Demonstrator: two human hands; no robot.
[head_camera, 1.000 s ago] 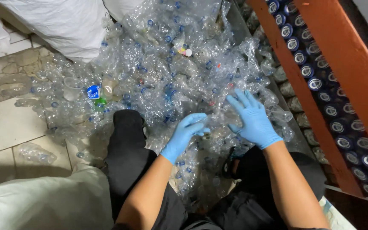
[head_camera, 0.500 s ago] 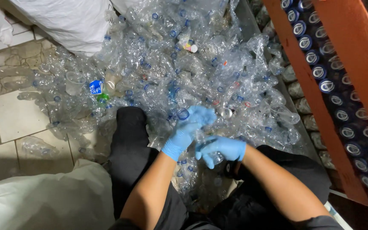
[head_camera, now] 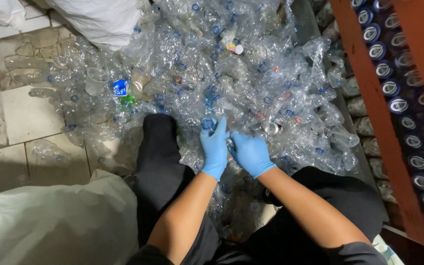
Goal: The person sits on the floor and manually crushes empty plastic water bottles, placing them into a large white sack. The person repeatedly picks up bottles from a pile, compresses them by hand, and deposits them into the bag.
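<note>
White woven plastic makes up the big sack (head_camera: pixel 50 221) at the lower left, lying on the worn, pale floor tiles (head_camera: pixel 25 113). A second white sack (head_camera: pixel 99 14) sits at the top left, touching the edge of the wide heap of crushed clear plastic bottles (head_camera: pixel 251 64) that covers the middle of the floor. Within that heap, toward its left side, lies a small blue-and-white wrapper (head_camera: pixel 120 87) beside a clear plastic cup (head_camera: pixel 94 81).

Just right of the person's black-trousered leg (head_camera: pixel 160 162), the left hand (head_camera: pixel 215 147), in a blue rubber glove, is curled with its fingers pointing up, closed on one crumpled clear bottle with a blue cap (head_camera: pixel 208 123) at the near edge of the heap. The right hand (head_camera: pixel 251 153), gloved the same, lies just beside it, almost touching; its fingers are bent down into the same clear plastic, though how firmly it grips cannot be told. A silvery can end (head_camera: pixel 271 127) lies just beyond the right hand.

Farther right, an orange-red metal beam (head_camera: pixel 384 127) runs diagonally, and behind it stand rows of dark blue drink cans (head_camera: pixel 408 103), ends toward the camera.
</note>
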